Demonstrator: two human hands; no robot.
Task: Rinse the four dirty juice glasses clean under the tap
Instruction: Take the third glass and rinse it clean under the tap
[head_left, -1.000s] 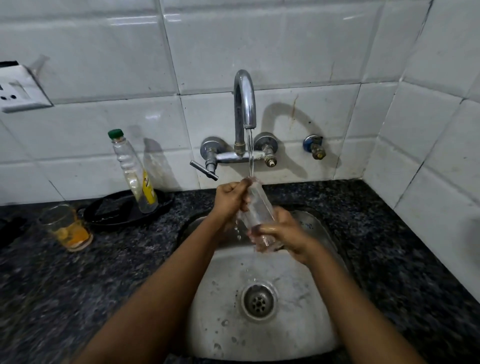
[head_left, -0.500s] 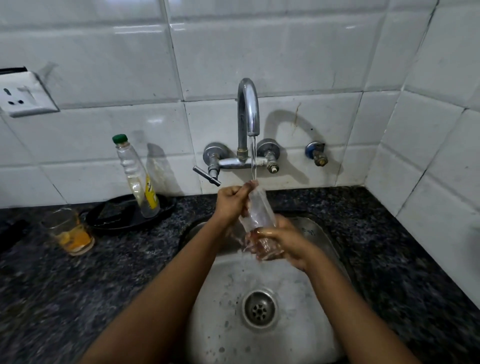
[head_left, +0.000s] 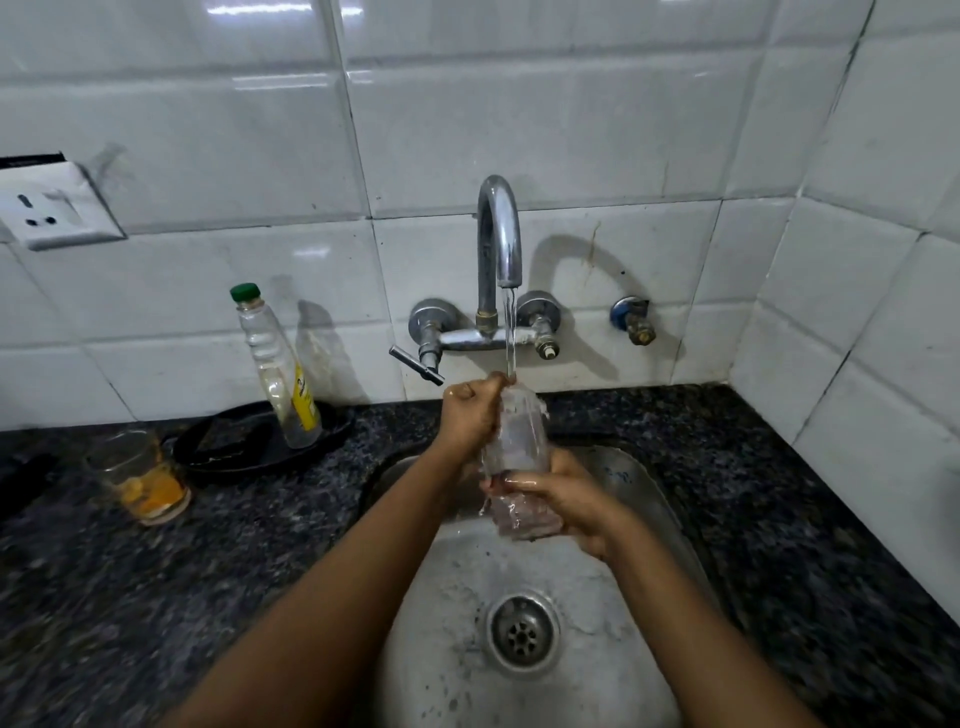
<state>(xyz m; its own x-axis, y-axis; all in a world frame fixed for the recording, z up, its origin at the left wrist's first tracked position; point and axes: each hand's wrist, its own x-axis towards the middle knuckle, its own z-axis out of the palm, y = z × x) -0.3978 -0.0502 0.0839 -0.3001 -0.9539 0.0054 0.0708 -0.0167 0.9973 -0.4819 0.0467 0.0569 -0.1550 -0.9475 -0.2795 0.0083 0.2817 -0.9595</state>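
A clear juice glass (head_left: 517, 441) is held tilted over the steel sink (head_left: 670, 514), its mouth up under the running tap (head_left: 500, 244). My right hand (head_left: 563, 499) grips the glass around its base. My left hand (head_left: 470, 413) is at the rim, fingers closed on or inside the mouth. Water streams onto the rim and spills down the glass. A second juice glass (head_left: 143, 480) with orange residue stands on the counter at the left. No other glasses are in view.
A clear bottle (head_left: 278, 374) with a green cap stands on a black plate (head_left: 228, 447) left of the sink. The dark granite counter (head_left: 779, 519) surrounds the sink. The drain (head_left: 522, 631) sits below my hands. A wall socket (head_left: 49, 210) is at the far left.
The view has shifted slightly, so everything sits lower in the frame. Both hands keep the glass under the stream, with only small movement of the glass.
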